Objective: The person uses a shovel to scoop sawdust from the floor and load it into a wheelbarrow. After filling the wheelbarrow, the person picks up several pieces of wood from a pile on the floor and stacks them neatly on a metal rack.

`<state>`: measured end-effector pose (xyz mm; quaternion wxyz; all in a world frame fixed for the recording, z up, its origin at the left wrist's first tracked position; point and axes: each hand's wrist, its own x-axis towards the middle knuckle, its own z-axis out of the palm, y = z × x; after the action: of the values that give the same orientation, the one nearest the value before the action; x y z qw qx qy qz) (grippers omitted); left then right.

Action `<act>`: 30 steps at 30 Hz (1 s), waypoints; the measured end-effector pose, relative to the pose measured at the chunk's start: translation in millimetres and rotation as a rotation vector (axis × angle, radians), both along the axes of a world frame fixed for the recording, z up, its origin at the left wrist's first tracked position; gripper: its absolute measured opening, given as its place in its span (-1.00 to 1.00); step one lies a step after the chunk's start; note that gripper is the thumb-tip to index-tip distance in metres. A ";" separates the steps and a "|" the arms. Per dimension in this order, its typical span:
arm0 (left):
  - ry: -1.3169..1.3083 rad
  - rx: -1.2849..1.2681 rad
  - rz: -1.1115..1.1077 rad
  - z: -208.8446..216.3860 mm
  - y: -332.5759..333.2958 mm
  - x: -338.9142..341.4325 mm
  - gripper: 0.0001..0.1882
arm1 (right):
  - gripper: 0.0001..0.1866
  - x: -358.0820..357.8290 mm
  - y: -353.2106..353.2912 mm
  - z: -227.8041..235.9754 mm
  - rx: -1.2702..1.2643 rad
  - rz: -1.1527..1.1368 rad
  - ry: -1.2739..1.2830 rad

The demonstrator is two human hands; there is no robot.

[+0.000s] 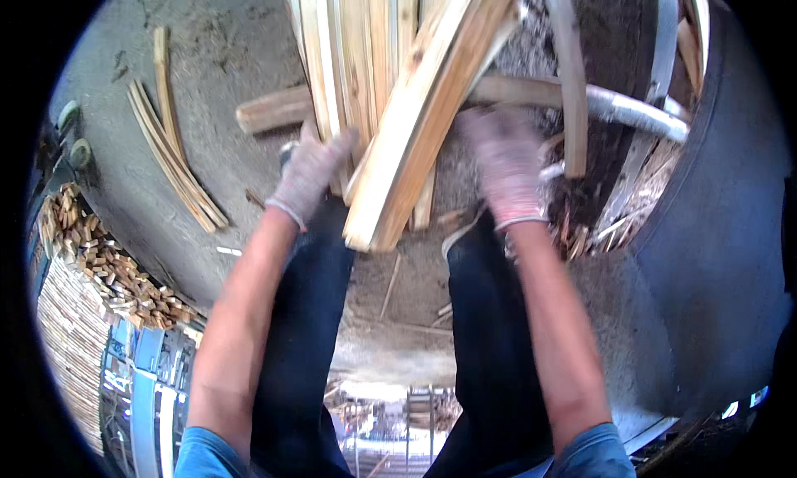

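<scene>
A bundle of long pale wooden strips [357, 59] runs away from me in the middle of the view. Two thicker strips [419, 121] lie slantwise on top, their near ends over the gap between my legs. My left hand [314, 169], in a light knitted glove, is at the left edge of the bundle, its fingers around the outer strips. To the right of the slanted strips is my right hand [506, 163], gloved too and smeared by motion. Its fingers are too blurred to show a hold. Under the bundle, a rough wooden pole [278, 109] lies crosswise.
Several thin strips [178, 163] lie on the dirt floor [220, 71] at left. A stack of cut wood [108, 266] stands farther left. At right are a curved slat [569, 80], wood scraps [656, 183] and a dark sheet-like surface [722, 212].
</scene>
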<state>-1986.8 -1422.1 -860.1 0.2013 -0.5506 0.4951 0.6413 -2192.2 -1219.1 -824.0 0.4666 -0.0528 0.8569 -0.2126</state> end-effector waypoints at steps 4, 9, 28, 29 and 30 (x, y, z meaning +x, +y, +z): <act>-0.077 -0.206 -0.051 -0.8 12.6 -11.3 -0.09 | 0.05 -67.5 67.0 -3.3 0.324 -0.085 0.803; -0.072 -0.261 0.013 -23.3 20.2 -2.5 -0.06 | 0.17 -71.0 94.5 -41.1 0.489 -0.008 0.216; 0.075 0.046 0.310 -11.2 9.4 1.3 -0.04 | -0.23 31.4 19.1 -54.5 -0.246 -0.531 -0.491; 0.121 0.101 0.374 -23.9 9.6 1.1 -0.10 | -0.19 26.1 9.1 -53.9 -0.243 -0.515 -0.515; 0.165 0.145 0.388 -33.1 9.6 3.1 -0.08 | -0.17 23.9 4.6 -63.0 -0.273 -0.528 -0.556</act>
<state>-1983.8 -1412.5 -893.2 0.0718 -0.5654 0.3472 0.7447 -2168.3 -1214.5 -887.1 0.5988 0.1668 0.6459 -0.4431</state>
